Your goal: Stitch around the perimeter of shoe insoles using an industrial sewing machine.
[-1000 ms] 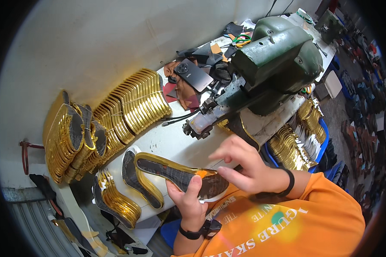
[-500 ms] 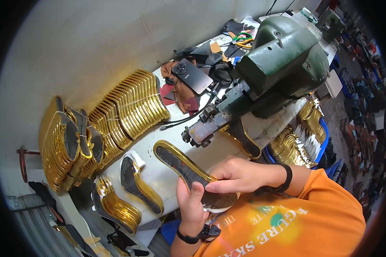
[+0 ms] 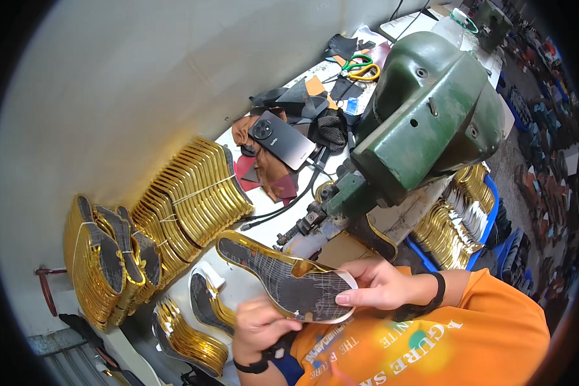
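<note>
A dark grey insole (image 3: 283, 276) with a shiny gold edge lies between my two hands, tilted, its narrow end pointing to the far left. My right hand (image 3: 381, 286) grips the wide end, where a white border shows, with the thumb flat on the upper face. Closed fingers of my left hand (image 3: 260, 325) pinch its near edge; some fingertips are hidden. Close to the left hand, a gold-edged insole (image 3: 206, 299) with a white tab rests on the table, and a stack of similar insoles (image 3: 190, 338) stands beside it.
A large green machine (image 3: 424, 122) stands on the white table, its arm reaching toward me. Tied bundles of gold insoles (image 3: 186, 199) lean at the wall. Behind them are a phone (image 3: 282, 139), leather scraps (image 3: 273, 177) and scissors (image 3: 360, 67). A blue crate (image 3: 492, 199) holds more insoles.
The insole has turned in my hands and shifted a little nearer. My left thumb has left its upper face, and that hand now pinches the near edge. The whole view has shifted slightly.
</note>
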